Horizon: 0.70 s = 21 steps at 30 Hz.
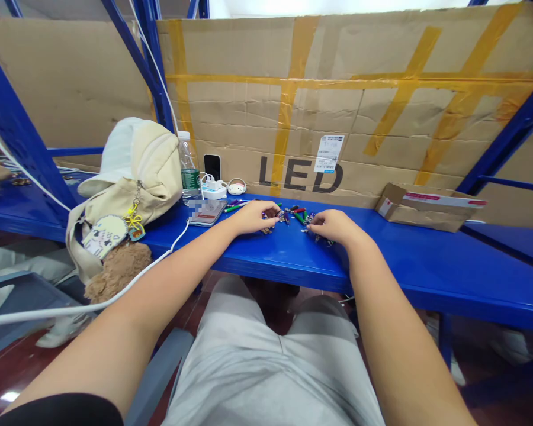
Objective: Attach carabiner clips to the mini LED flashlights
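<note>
A small pile of slim coloured sticks with metal bits lies on the blue table between my hands, too small to make out in detail. My left hand rests at the pile's left side, its fingers curled in and its thumb near the index finger; what they hold, if anything, is hidden. On the right side, my right hand has its fingertips brought together at the pile's edge. Something small and silvery shows by those fingertips, and more metal pieces lie partly under the palm.
Left of the pile are a phone with a white cable, a water bottle, a power strip and a cream backpack. An open cardboard box stands at right. A cardboard sheet walls the back.
</note>
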Each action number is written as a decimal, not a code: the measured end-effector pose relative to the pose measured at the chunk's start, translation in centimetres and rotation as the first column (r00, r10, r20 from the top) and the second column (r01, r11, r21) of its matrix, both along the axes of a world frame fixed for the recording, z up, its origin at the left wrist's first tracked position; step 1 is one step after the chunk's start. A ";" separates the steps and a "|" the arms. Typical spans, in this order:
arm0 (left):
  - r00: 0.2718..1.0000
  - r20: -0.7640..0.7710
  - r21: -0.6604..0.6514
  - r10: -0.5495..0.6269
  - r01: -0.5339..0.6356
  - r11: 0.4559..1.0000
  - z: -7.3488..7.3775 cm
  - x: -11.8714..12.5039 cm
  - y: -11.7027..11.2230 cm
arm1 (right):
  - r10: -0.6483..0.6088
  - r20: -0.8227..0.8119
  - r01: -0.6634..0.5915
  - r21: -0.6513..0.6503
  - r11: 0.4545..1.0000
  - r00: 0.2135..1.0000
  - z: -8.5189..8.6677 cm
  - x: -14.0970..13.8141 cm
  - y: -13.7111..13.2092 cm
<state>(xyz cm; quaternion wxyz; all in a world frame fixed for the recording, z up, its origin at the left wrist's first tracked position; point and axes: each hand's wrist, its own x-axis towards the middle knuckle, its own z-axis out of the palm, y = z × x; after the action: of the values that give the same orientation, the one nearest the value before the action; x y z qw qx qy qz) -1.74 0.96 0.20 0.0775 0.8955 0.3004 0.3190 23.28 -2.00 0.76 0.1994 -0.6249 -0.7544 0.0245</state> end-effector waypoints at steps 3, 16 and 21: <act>1.000 -0.004 -0.001 0.006 -0.006 1.000 0.0 0.0 0.0 | -0.012 -0.007 0.012 0.005 1.000 1.000 0.1 0.7 0.1; 1.000 -0.019 -0.034 0.006 -0.007 0.999 -0.2 0.0 0.2 | 0.018 -0.004 -0.018 -0.038 0.999 1.000 0.0 1.3 0.2; 0.999 0.006 -0.151 -0.039 0.039 0.988 -0.2 0.4 -0.3 | 0.092 -0.102 -0.079 0.123 0.989 0.991 0.3 0.1 -0.1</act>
<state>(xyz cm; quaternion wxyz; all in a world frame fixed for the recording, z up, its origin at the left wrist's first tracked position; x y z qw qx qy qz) -1.36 0.67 0.03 0.1516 0.8924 0.3059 0.2951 23.38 -2.08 1.07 0.2752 -0.5767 -0.7689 0.0217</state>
